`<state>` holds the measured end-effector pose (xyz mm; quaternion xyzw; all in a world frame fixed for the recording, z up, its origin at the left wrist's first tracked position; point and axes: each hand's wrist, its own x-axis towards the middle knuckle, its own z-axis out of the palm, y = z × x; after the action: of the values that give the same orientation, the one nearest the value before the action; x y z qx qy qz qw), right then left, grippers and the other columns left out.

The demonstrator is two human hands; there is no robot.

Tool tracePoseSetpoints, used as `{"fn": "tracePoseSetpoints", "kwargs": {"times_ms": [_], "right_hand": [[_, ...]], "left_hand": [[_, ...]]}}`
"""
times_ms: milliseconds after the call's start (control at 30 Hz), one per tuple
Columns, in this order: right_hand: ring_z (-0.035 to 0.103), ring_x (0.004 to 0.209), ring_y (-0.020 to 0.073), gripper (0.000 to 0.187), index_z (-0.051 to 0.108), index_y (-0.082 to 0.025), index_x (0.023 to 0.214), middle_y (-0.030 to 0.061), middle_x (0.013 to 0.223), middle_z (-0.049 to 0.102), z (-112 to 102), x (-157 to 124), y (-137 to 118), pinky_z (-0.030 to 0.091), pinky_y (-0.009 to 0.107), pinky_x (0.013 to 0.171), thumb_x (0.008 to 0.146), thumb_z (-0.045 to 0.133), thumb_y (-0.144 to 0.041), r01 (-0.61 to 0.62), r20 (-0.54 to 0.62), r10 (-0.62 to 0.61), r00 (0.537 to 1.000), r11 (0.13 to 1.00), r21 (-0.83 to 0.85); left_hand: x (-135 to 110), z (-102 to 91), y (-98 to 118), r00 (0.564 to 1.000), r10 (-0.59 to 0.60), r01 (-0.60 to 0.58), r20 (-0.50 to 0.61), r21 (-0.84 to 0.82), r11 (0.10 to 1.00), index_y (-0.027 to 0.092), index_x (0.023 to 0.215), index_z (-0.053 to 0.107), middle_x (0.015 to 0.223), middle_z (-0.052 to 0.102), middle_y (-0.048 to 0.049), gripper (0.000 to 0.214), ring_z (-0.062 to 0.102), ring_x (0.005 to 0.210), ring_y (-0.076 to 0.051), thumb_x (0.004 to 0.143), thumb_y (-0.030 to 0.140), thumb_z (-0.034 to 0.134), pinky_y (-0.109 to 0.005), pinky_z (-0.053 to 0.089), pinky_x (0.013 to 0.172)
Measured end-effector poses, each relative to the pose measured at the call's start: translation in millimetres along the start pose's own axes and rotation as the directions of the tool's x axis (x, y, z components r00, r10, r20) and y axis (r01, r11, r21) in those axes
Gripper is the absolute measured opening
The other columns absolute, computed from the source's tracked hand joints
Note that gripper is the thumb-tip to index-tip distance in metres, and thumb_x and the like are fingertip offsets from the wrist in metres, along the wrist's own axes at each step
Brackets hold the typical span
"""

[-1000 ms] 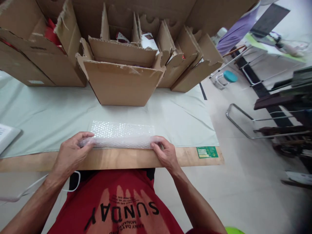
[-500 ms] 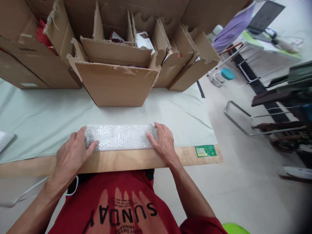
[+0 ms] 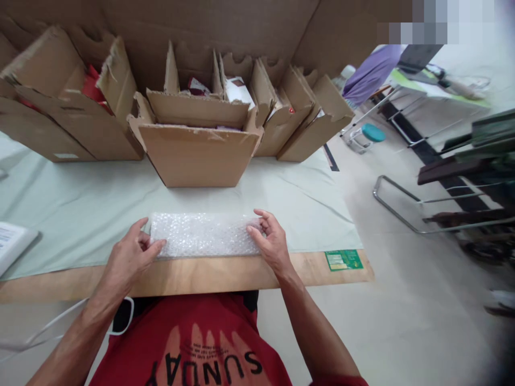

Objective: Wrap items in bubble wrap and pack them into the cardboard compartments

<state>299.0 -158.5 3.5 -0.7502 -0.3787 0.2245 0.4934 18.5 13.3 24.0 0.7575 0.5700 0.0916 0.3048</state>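
A flat bundle of bubble wrap (image 3: 204,235) lies near the front edge of the table, on a pale green cloth (image 3: 80,203). My left hand (image 3: 131,258) grips its left end, thumb on top and fingers curled at the edge. My right hand (image 3: 270,241) holds the right end with bent fingers pinching the wrap. What is inside the wrap cannot be seen.
An open cardboard box (image 3: 197,145) stands just behind the bundle, with more open boxes (image 3: 64,107) to the left and right. A green label (image 3: 343,259) sits on the wooden table edge. A white object (image 3: 12,241) lies at far left. Metal chair frames (image 3: 422,209) stand right.
The loose sheet beyond the roll has been rolled up into a wider flat bundle farther from the table edge. Both hands moved forward with it and now pinch its ends.
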Motion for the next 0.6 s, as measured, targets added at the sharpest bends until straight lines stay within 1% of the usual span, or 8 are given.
{"fn": "tracePoseSetpoints", "kwargs": {"times_ms": [100, 167, 233, 300, 367, 467, 533, 600], "right_hand": [[0.072, 0.087, 0.0240, 0.068, 0.047, -0.020, 0.150, 0.0061, 0.099, 0.075, -2.9, -8.1, -0.4, 0.059, 0.038, 0.078, 0.087, 0.067, -0.035, 0.004, 0.070, 0.003, 0.998, 0.996, -0.093], [0.074, 0.095, 0.0262, 0.072, 0.042, -0.022, 0.156, 0.0076, 0.107, 0.076, -5.9, -17.7, -0.8, 0.061, 0.042, 0.084, 0.089, 0.065, -0.032, 0.023, 0.105, -0.006, 0.994, 0.987, -0.160], [0.075, 0.104, 0.0265, 0.072, 0.040, -0.026, 0.158, 0.0079, 0.119, 0.076, -10.3, -29.0, -1.1, 0.062, 0.043, 0.089, 0.090, 0.063, -0.030, 0.069, 0.125, -0.044, 0.991, 0.976, -0.208], [0.072, 0.116, 0.0274, 0.069, 0.042, -0.028, 0.158, 0.0090, 0.135, 0.071, -15.8, -40.0, -1.1, 0.062, 0.044, 0.095, 0.091, 0.063, -0.030, 0.136, 0.155, -0.099, 0.983, 0.961, -0.243], [0.066, 0.128, 0.0289, 0.063, 0.048, -0.028, 0.154, 0.0094, 0.146, 0.064, -20.8, -49.1, -0.4, 0.059, 0.046, 0.102, 0.093, 0.063, -0.030, 0.192, 0.190, -0.143, 0.971, 0.943, -0.272], [0.068, 0.125, 0.0311, 0.043, 0.066, -0.030, 0.139, 0.0068, 0.136, 0.071, -22.8, -56.0, 0.9, 0.058, 0.052, 0.103, 0.096, 0.060, -0.029, 0.240, 0.252, -0.163, 0.954, 0.918, -0.315], [0.074, 0.112, 0.0302, 0.030, 0.076, -0.031, 0.119, 0.0044, 0.116, 0.080, -20.4, -54.6, -0.4, 0.060, 0.053, 0.099, 0.097, 0.057, -0.025, 0.262, 0.289, -0.168, 0.942, 0.908, -0.327], [0.077, 0.097, 0.0267, 0.029, 0.080, -0.030, 0.106, 0.0031, 0.100, 0.082, -17.6, -48.3, -6.9, 0.065, 0.047, 0.090, 0.097, 0.053, -0.020, 0.287, 0.293, -0.195, 0.936, 0.905, -0.315]], "left_hand": [[1.0, -0.2, 0.2, 0.999, 0.016, -0.015, 0.036, -0.023, 1.000, 0.018, 0.107, 0.067, 0.062, 0.063, 0.0021, 0.057, 0.063, 0.062, -0.020, 0.072, 0.061, 0.055, -0.031, 0.047, 0.064], [-0.2, 0.1, 1.0, 0.995, 0.070, -0.069, 0.065, -0.016, 0.997, 0.022, 0.083, 0.067, 0.061, 0.064, 0.0012, 0.039, 0.061, 0.059, -0.018, 0.077, 0.057, 0.051, -0.029, 0.047, 0.061], [-3.2, 2.1, 1.5, 0.986, 0.161, -0.162, 0.031, 0.007, 0.987, 0.024, 0.071, 0.062, 0.065, 0.067, -0.0002, 0.033, 0.063, 0.062, -0.018, 0.081, 0.052, 0.049, -0.029, 0.047, 0.062], [-7.4, 6.3, 0.4, 0.970, 0.233, -0.231, -0.066, 0.034, 0.972, 0.024, 0.076, 0.065, 0.074, 0.071, -0.0016, 0.031, 0.066, 0.067, -0.018, 0.085, 0.049, 0.049, -0.029, 0.050, 0.064], [-11.5, 12.3, -3.1, 0.955, 0.258, -0.253, -0.144, 0.048, 0.966, 0.023, 0.103, 0.069, 0.079, 0.074, -0.0018, 0.034, 0.069, 0.066, -0.019, 0.088, 0.046, 0.048, -0.029, 0.051, 0.063], [-14.6, 19.7, -10.6, 0.930, 0.327, -0.327, -0.169, 0.029, 0.945, 0.023, 0.141, 0.056, 0.088, 0.078, -0.0025, 0.051, 0.074, 0.071, -0.020, 0.094, 0.040, 0.047, -0.028, 0.054, 0.064], [-14.9, 20.5, -13.3, 0.890, 0.433, -0.440, -0.139, -0.017, 0.898, 0.025, 0.135, 0.061, 0.098, 0.079, -0.0036, 0.044, 0.077, 0.082, -0.019, 0.096, 0.036, 0.046, -0.027, 0.057, 0.070], [-15.9, 16.5, -10.4, 0.845, 0.519, -0.530, -0.128, -0.073, 0.845, 0.025, 0.112, 0.072, 0.095, 0.080, -0.0024, 0.032, 0.077, 0.080, -0.017, 0.096, 0.030, 0.045, -0.025, 0.058, 0.069]]}}
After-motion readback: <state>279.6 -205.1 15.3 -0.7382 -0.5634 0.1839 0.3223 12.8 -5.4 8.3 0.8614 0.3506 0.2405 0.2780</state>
